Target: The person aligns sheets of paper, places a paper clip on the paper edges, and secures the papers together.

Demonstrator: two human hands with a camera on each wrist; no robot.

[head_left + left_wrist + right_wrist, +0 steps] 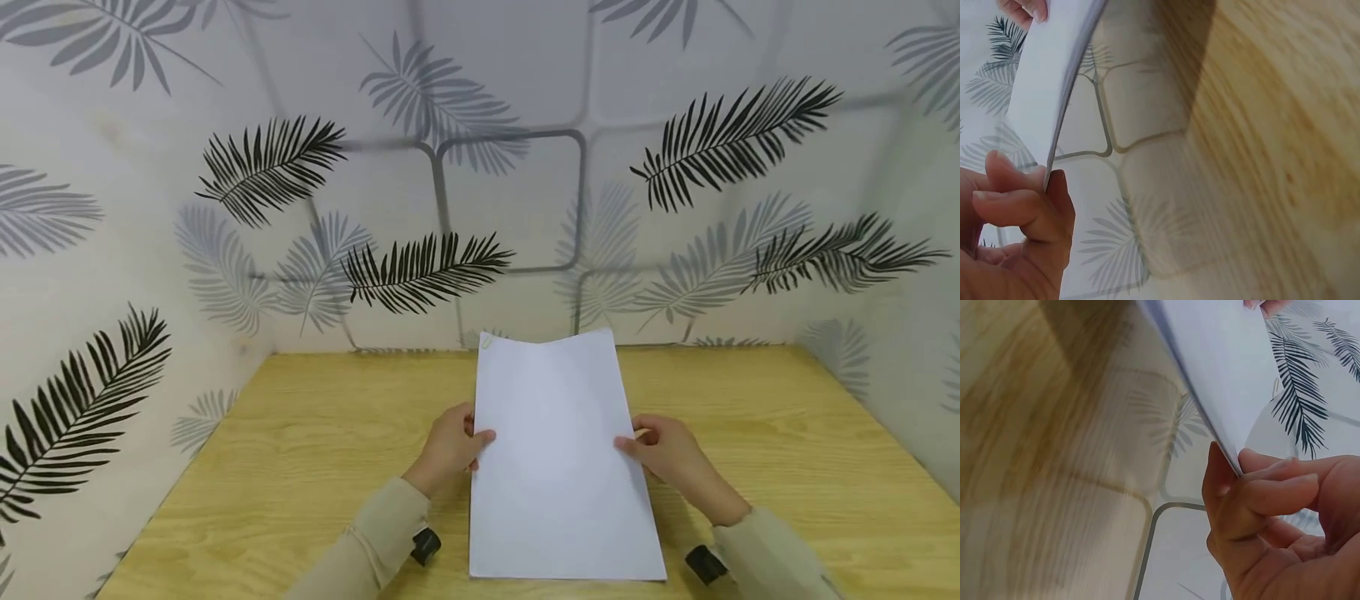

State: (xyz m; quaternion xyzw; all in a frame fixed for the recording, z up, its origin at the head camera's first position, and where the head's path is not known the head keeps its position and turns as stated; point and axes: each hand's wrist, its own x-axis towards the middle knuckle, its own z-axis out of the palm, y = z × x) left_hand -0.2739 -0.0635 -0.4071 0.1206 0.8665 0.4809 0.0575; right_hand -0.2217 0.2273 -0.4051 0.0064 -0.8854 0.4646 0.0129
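Observation:
A stack of white paper sheets (555, 467) is held up between both hands, with its top edge dipping in the middle. At its upper left corner sits a small pale paper clip (487, 342). My left hand (452, 446) pinches the left edge, thumb on the near face and fingers behind. On the opposite edge my right hand (670, 450) pinches the stack the same way. The left wrist view shows the paper (1054, 69) edge-on between thumb and fingers. In the right wrist view, the paper's edge (1210, 419) likewise lies between thumb and fingertips.
The wood-grain table (337, 417) lies beneath the hands. Behind it and at both sides rise pale walls (510, 200) with a leaf pattern. A dark wrist device (426, 546) is on the left wrist and another (706, 565) on the right.

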